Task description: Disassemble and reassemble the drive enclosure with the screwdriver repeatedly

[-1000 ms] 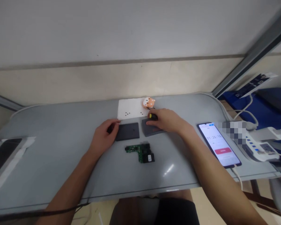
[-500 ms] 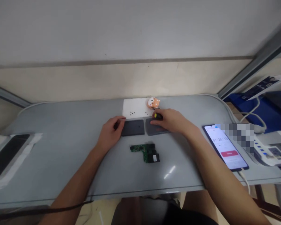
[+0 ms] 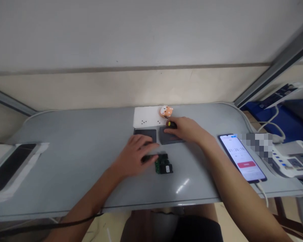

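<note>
My left hand, fingers spread, hovers over the left part of a green circuit board with black parts and a white label. Behind it a dark flat cover lies partly hidden by those fingers. My right hand is closed around a screwdriver with a black and yellow handle, and rests at a second dark grey casing piece. Several tiny dark screws lie on a white sheet behind the two dark pieces.
An orange and white animal figure stands on the white sheet. To the right lie a lit phone with a timer and cable, and a white power strip. A dark device lies at the left. A wall borders the table's back.
My left hand has left the dark cover and moved right and nearer, over the circuit board, its fingers spreading. My right hand stays nearly in place with the screwdriver.
</note>
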{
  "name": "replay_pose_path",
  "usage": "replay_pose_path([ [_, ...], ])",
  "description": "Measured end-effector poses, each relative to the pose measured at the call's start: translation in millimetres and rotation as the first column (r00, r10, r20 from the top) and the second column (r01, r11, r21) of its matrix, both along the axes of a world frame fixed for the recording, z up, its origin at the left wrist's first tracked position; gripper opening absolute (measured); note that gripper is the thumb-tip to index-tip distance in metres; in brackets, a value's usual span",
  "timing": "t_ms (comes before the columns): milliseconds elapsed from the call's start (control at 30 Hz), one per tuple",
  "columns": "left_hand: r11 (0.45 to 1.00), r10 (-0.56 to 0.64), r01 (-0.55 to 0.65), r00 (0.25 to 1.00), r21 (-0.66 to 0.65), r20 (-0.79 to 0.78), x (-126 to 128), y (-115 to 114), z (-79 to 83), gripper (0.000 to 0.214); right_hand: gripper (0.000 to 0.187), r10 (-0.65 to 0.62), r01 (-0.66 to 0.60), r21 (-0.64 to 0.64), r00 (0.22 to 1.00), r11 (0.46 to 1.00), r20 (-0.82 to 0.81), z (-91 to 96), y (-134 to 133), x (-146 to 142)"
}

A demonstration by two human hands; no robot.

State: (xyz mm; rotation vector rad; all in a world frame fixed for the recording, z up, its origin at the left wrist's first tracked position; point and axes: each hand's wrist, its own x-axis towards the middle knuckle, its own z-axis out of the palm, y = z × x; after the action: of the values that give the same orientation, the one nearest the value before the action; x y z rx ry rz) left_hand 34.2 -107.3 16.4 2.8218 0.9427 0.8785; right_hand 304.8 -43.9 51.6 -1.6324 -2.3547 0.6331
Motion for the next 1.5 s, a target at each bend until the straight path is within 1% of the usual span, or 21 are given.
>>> replay_pose_path([
  [67,0.990,-0.115,0.110,0.992,-0.083,-0.050,11.3,-7.5,1.0,0.027,0.028,0.004,-0.004,-0.012,1.000,1.000,-0.018,-0.1,0.0,0.1],
  [167,0.974,-0.182,0.167,0.980,-0.152,-0.086,19.3,-9.7,-0.9,0.030,0.030,0.000,0.000,-0.005,1.000,1.000,-0.021,-1.2,0.2,-0.6],
  [333,0.978,-0.135,0.109,0.980,-0.178,-0.144,21.2,-2.9,-0.3,0.031,0.030,0.019,-0.019,0.060,1.000,0.998,0.009,-4.2,0.7,-2.0],
  [467,0.982,-0.095,0.071,0.987,-0.178,-0.132,19.9,5.7,5.3,0.028,0.031,0.008,-0.009,0.054,1.000,0.999,0.024,-3.4,0.7,-2.1],
  [533,0.988,-0.022,0.008,0.996,-0.152,-0.091,14.2,13.7,8.0,0.027,0.032,-0.001,-0.001,0.047,0.999,0.999,0.039,-2.3,0.8,-2.2],
  [567,0.989,0.051,-0.059,0.997,-0.138,-0.060,9.7,18.6,8.7,0.027,0.033,-0.004,0.002,0.042,0.999,0.999,0.043,-1.9,0.9,-2.3],
  [600,0.980,0.156,-0.156,0.988,-0.124,-0.010,4.6,23.6,8.7,0.028,0.033,-0.006,0.004,0.039,0.999,0.999,0.046,-1.6,1.0,-2.3],
  [633,0.962,0.246,-0.240,0.969,-0.129,0.025,-1.1,28.3,7.9,0.029,0.034,-0.008,0.006,0.037,0.999,0.999,0.049,-1.4,1.1,-2.2],
  [700,0.899,0.416,-0.396,0.906,-0.187,0.076,-12.7,35.6,3.7,0.028,0.035,-0.009,0.008,0.032,0.998,0.999,0.054,-1.4,1.4,-1.6],
  [767,0.820,0.529,-0.479,0.843,-0.314,0.094,-22.7,38.8,-2.5,0.025,0.035,-0.013,0.012,0.024,0.999,1.000,0.050,-1.5,1.5,-0.9],
  [833,0.740,0.600,-0.510,0.795,-0.439,0.088,-29.4,38.8,-8.4,0.022,0.034,-0.014,0.013,0.011,0.999,1.000,0.038,-1.7,1.3,-0.3],
  [867,0.714,0.611,-0.513,0.789,-0.476,0.066,-31.3,38.1,-10.3,0.023,0.033,-0.015,0.015,0.008,0.999,1.000,0.035,-1.8,1.2,0.0],
  [900,0.704,0.606,-0.513,0.795,-0.491,0.038,-32.3,37.4,-11.4,0.025,0.032,-0.016,0.016,0.011,0.999,1.000,0.037,-1.9,1.0,0.2],
  [1000,0.735,0.548,-0.502,0.835,-0.456,-0.036,-31.6,35.8,-10.3,0.036,0.032,-0.012,0.010,0.021,0.999,1.000,0.049,-1.9,1.0,0.9],
  [1033,0.746,0.538,-0.499,0.842,-0.441,-0.043,-30.8,35.6,-9.1,0.038,0.032,-0.008,0.007,0.022,0.999,1.000,0.048,-1.6,1.0,1.0],
  [1100,0.747,0.539,-0.501,0.841,-0.437,-0.044,-29.6,35.7,-7.0,0.037,0.030,0.011,-0.012,0.026,0.999,1.000,0.047,-0.1,0.7,0.3],
  [1200,0.735,0.543,-0.502,0.839,-0.456,-0.049,-29.9,36.6,-6.5,0.036,0.031,-0.017,0.012,0.134,0.999,0.991,0.034,4.1,-2.3,-5.1],
  [1300,0.740,0.526,-0.484,0.849,-0.467,-0.046,-31.9,38.3,-8.6,0.036,0.034,-0.059,0.062,0.264,0.998,0.963,-0.018,6.4,-8.4,-16.5],
  [1367,0.746,0.515,-0.471,0.856,-0.470,-0.039,-33.2,39.3,-10.0,0.036,0.034,-0.031,0.031,0.284,0.999,0.958,-0.005,3.8,-12.0,-24.9],
  [1433,0.755,0.504,-0.459,0.863,-0.469,-0.034,-34.1,40.0,-10.7,0.036,0.033,0.007,-0.016,0.272,0.999,0.962,0.036,-2.4,-13.7,-31.5],
  [1500,0.767,0.488,-0.446,0.872,-0.462,-0.032,-34.4,40.4,-10.9,0.036,0.032,0.018,-0.031,0.251,0.998,0.967,0.054,-10.2,-13.0,-35.1],
])
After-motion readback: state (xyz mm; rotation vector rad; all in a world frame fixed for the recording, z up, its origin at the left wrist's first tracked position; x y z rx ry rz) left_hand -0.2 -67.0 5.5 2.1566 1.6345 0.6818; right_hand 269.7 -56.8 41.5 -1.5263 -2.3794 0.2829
